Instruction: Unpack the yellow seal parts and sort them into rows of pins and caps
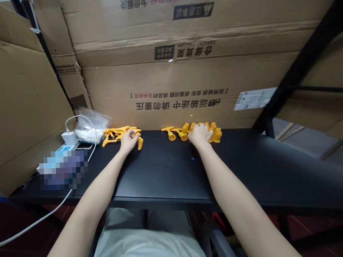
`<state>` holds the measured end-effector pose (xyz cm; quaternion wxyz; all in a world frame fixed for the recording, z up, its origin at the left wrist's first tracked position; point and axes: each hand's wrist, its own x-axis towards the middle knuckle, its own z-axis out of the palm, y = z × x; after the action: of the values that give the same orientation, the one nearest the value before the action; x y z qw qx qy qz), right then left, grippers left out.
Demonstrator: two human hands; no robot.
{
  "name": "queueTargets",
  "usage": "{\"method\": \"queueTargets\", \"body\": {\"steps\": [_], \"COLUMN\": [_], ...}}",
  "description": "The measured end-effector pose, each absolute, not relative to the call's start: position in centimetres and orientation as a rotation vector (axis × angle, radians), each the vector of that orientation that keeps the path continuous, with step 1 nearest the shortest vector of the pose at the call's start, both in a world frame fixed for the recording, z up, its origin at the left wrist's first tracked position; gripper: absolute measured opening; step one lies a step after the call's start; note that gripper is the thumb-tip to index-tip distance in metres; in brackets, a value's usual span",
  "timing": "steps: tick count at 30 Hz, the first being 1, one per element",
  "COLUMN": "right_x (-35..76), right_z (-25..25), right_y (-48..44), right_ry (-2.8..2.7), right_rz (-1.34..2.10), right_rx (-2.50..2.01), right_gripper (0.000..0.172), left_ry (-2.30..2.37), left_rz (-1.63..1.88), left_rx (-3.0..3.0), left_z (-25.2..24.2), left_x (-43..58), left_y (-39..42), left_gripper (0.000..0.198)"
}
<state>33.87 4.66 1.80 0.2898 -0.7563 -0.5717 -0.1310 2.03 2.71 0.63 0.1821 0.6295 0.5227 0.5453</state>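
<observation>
My left hand [128,140] reaches to the far edge of the black table [168,174] and rests with curled fingers on a pile of flat yellow plastic frames [115,134]. My right hand [199,135] lies on a heap of small yellow plastic nozzle-like parts [214,132], fingers bent over them. A single T-shaped yellow piece [168,133] sits just left of that heap. Whether either hand has actually gripped a piece is hidden by the fingers.
Large cardboard sheets [186,67] wall in the back and left. At the table's left end lie a clear plastic bag [90,124], a white charger with cable [70,137], a phone [84,146] and a blurred-out item. A black metal frame [299,62] slants at the right.
</observation>
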Motion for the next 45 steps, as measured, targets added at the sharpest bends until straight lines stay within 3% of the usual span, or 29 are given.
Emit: {"method": "queueTargets", "body": {"steps": [6,12,20,30,39,45], "right_x": [35.3,33.6,28.3,27.3,26.9,26.8], "right_z": [-0.1,1.3,2.2,1.5,1.7,2.1], "right_y": [6.6,5.9,3.4,3.1,2.8,2.4], "right_ry": [-1.671,-2.025,-2.213,-2.310,-2.368,-2.374], "right_rz": [-0.215,0.059,0.258,0.103,-0.068,-0.087], "right_rx": [-2.065,-2.121,-1.793,-1.493,-1.233,-1.237], "right_gripper": [0.027,0.023,0.024,0.021,0.028,0.030], "left_ry": [1.495,1.416,1.344,1.405,1.457,1.802], "left_rz": [1.421,1.318,1.045,1.179,0.823,0.652], "left_rx": [1.868,2.091,2.282,2.141,2.416,2.531], "left_z": [0.1,0.8,0.1,1.8,0.4,1.9], "left_x": [1.8,2.8,3.8,2.9,3.9,4.2], "left_y": [2.8,1.7,0.8,1.2,1.1,-0.5], "left_gripper": [0.013,0.012,0.013,0.011,0.018,0.027]}}
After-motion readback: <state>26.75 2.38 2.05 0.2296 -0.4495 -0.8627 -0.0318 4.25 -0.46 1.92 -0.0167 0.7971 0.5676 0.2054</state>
